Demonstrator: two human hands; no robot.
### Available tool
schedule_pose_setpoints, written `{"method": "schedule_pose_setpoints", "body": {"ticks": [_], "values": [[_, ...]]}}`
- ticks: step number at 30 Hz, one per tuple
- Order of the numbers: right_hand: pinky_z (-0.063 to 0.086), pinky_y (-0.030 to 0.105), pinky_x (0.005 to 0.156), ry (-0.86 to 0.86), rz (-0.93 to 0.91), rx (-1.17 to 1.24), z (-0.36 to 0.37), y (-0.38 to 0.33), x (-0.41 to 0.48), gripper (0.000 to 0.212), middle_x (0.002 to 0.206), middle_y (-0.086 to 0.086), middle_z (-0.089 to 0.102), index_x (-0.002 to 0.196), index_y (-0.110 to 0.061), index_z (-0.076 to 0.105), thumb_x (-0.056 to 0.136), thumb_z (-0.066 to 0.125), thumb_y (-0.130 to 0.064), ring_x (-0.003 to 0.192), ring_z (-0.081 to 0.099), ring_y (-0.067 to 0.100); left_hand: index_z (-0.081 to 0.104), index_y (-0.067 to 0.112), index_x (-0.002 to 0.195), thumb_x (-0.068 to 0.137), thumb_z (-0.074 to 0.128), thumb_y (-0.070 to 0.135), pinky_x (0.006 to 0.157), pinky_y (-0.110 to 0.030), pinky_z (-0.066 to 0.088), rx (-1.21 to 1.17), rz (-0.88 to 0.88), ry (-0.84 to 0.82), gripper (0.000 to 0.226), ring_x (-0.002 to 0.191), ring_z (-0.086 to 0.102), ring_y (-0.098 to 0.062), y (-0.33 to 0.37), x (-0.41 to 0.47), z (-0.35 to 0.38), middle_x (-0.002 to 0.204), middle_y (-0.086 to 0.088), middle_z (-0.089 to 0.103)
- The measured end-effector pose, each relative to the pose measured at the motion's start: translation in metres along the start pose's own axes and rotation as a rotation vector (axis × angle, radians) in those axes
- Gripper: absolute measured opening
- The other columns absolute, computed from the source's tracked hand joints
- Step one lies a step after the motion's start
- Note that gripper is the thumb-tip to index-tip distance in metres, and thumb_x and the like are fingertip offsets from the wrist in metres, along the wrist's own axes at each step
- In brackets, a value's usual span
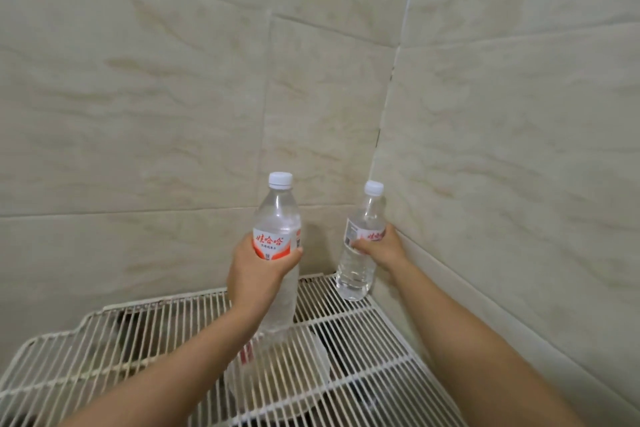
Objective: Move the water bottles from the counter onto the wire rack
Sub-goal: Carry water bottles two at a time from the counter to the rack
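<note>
I hold two clear water bottles with white caps and red-and-white labels over a white wire rack [363, 333]. My left hand [258, 274] grips the nearer bottle [278, 218] around its label; it stands upright, its base at or just above the rack wires. My right hand [382, 248] grips the farther bottle [360, 253] at the label, tilted slightly, its bottom close to the rack's back right corner. Another bottle [249, 378] lies under the rack, seen through the wires below my left forearm.
Beige tiled walls meet in a corner [384, 121] right behind the rack. The right wall runs close beside my right hand. Dark shapes show through the rack wires [346, 357] underneath.
</note>
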State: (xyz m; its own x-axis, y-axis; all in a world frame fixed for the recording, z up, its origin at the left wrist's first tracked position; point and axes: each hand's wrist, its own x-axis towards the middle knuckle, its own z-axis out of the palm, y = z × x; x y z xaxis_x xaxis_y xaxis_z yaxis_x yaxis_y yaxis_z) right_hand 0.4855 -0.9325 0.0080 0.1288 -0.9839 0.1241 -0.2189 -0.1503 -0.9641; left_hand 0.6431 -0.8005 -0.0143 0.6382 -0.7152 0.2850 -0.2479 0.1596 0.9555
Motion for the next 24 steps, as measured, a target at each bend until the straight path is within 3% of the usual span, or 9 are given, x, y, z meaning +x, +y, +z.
{"method": "schedule_pose_setpoints", "body": {"ticks": [4, 8, 10, 13, 15, 17, 18, 21, 24], "values": [[0.050, 0.036, 0.089, 0.012, 0.015, -0.047, 0.001, 0.012, -0.028, 0.047, 0.107, 0.005, 0.064, 0.108, -0.015, 0.054, 0.067, 0.076, -0.007, 0.094, 0.061, 0.018, 0.056, 0.023, 0.095, 0.061, 0.076, 0.045, 0.057, -0.027, 0.048, 0.031, -0.034, 0.052, 0.045, 0.074, 0.061, -0.014, -0.010, 0.013, 0.044, 0.088, 0.000, 0.064], [0.048, 0.039, 0.091, 0.062, 0.109, -0.016, 0.000, 0.033, -0.073, 0.015, 0.088, -0.005, 0.055, 0.091, -0.022, 0.055, 0.080, 0.065, -0.022, 0.091, 0.057, 0.019, 0.053, 0.023, 0.100, 0.051, 0.069, 0.062, 0.074, -0.043, 0.055, 0.100, -0.055, 0.136, 0.064, 0.086, 0.060, -0.022, -0.018, 0.022, 0.080, 0.097, -0.002, 0.063], [0.044, 0.031, 0.086, 0.029, 0.137, 0.086, 0.003, 0.040, -0.085, 0.022, 0.096, -0.003, 0.056, 0.102, -0.026, 0.051, 0.084, 0.061, -0.017, 0.094, 0.056, 0.016, 0.053, 0.018, 0.106, 0.055, 0.069, 0.060, 0.081, -0.045, 0.052, 0.150, -0.055, 0.155, 0.068, 0.093, 0.056, -0.023, -0.017, 0.020, 0.091, 0.103, -0.004, 0.060], [0.039, 0.025, 0.075, 0.067, 0.178, 0.102, 0.005, 0.046, -0.090, 0.040, 0.104, 0.001, 0.053, 0.124, -0.013, 0.043, 0.087, 0.058, -0.016, 0.092, 0.050, 0.014, 0.050, 0.018, 0.113, 0.054, 0.063, 0.067, 0.091, -0.046, 0.045, 0.212, -0.022, 0.158, 0.079, 0.100, 0.050, -0.023, -0.018, 0.016, 0.101, 0.108, -0.004, 0.058], [0.043, 0.026, 0.066, 0.108, 0.181, 0.013, 0.002, 0.051, -0.091, 0.039, 0.099, -0.001, 0.054, 0.125, -0.010, 0.044, 0.088, 0.056, -0.012, 0.087, 0.054, 0.015, 0.045, 0.020, 0.117, 0.057, 0.069, 0.061, 0.095, -0.044, 0.040, 0.229, 0.002, 0.108, 0.077, 0.103, 0.046, -0.023, -0.020, 0.015, 0.103, 0.105, -0.001, 0.055], [0.043, 0.015, 0.058, 0.133, 0.145, -0.101, -0.003, 0.057, -0.089, 0.038, 0.104, 0.000, 0.053, 0.125, -0.011, 0.045, 0.088, 0.054, -0.010, 0.077, 0.051, 0.005, 0.039, 0.023, 0.124, 0.057, 0.072, 0.057, 0.099, -0.044, 0.038, 0.219, 0.001, 0.006, 0.083, 0.112, 0.043, -0.024, -0.027, 0.016, 0.098, 0.111, -0.004, 0.051], [0.040, 0.010, 0.061, 0.130, 0.112, -0.165, -0.005, 0.059, -0.088, 0.038, 0.113, 0.001, 0.052, 0.125, -0.012, 0.046, 0.088, 0.054, -0.011, 0.077, 0.048, 0.003, 0.034, 0.025, 0.128, 0.054, 0.074, 0.057, 0.100, -0.045, 0.038, 0.189, -0.017, -0.059, 0.090, 0.117, 0.042, -0.026, -0.033, 0.017, 0.095, 0.119, -0.006, 0.047], [0.036, 0.017, 0.080, 0.077, 0.084, -0.279, -0.005, 0.065, -0.085, 0.039, 0.129, 0.003, 0.049, 0.125, -0.015, 0.048, 0.087, 0.054, -0.012, 0.102, 0.051, 0.014, 0.024, 0.034, 0.135, 0.049, 0.079, 0.047, 0.101, -0.050, 0.041, 0.113, -0.050, -0.280, 0.102, 0.126, 0.041, -0.029, -0.043, 0.017, 0.081, 0.138, -0.008, 0.037], [0.042, 0.012, 0.077, 0.038, 0.088, -0.268, 0.000, 0.069, -0.083, 0.041, 0.130, 0.004, 0.051, 0.126, -0.017, 0.049, 0.085, 0.055, -0.010, 0.105, 0.055, 0.016, 0.030, 0.023, 0.134, 0.061, 0.080, 0.016, 0.094, -0.036, 0.046, 0.093, -0.054, -0.384, 0.089, 0.118, 0.051, -0.025, -0.044, 0.017, 0.074, 0.134, -0.009, 0.048]]}}
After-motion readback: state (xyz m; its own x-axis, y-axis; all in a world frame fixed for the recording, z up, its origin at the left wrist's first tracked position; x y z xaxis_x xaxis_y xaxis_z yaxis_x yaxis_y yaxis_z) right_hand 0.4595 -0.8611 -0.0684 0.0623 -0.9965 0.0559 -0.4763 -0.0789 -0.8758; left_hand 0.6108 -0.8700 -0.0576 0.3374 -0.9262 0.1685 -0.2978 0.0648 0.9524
